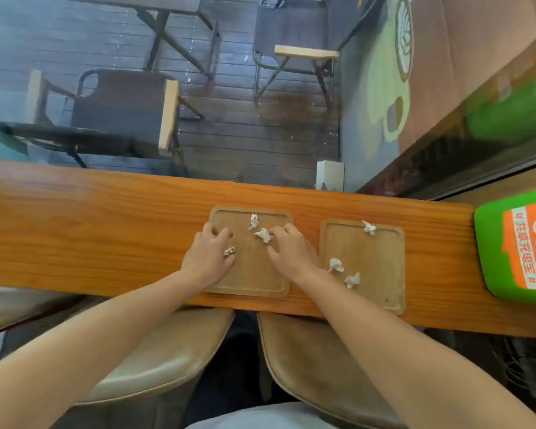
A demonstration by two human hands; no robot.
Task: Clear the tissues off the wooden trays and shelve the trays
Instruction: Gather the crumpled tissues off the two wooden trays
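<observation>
Two square wooden trays lie side by side on a narrow wooden counter (90, 230). On the left tray (251, 274) sit two crumpled tissues, one near its far edge (253, 220) and one by my right fingertips (263, 234). My left hand (209, 258) rests on this tray's left side with a small tissue piece (229, 251) at its thumb. My right hand (291, 255) lies on the tray's right side, fingers touching the second tissue. The right tray (381, 261) carries three tissues: one at the far edge (369, 227) and two near its left side (335, 265) (352, 280).
A green and orange sign (520, 246) lies on the counter's right end. A small white box (330, 175) stands at the counter's far edge. Two tan stool seats (174, 357) (316, 366) sit below the near edge. Beyond the glass are dark chairs and tables.
</observation>
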